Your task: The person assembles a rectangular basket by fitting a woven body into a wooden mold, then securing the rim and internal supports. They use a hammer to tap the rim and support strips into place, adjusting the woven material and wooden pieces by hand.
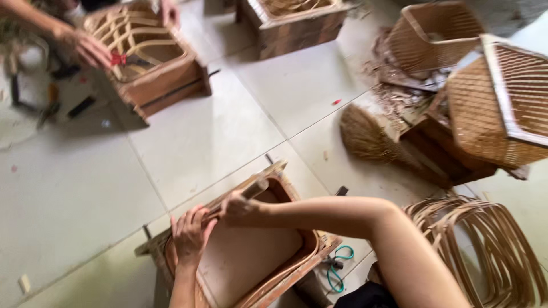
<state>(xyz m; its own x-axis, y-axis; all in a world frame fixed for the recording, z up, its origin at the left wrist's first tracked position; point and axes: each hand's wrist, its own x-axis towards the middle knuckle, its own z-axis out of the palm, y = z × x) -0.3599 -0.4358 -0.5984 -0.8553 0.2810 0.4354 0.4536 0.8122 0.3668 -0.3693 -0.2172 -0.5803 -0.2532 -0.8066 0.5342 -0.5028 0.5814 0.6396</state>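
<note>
wooden mould frame [268,268] sits on the tiled floor [200,137] right below the camera, a rounded box form with an open hollow. the right hand [238,208] is closed in a fist round a short stick-like tool [251,191] laid on the frame's upper rim; the left hand [190,232] lies just beside it, fingers curled over the same rim and pressing down. doing this well probably means keeping the left hand firm so the frame cannot rock, and working the tool along the rim, clear of those fingers. green-handled scissors [337,268] lie by the frame's corner and a bundle of bent cane strips [485,251] beside the right arm. across the floor, another person's hands [85,45] work on a similar frame [151,57].
</note>
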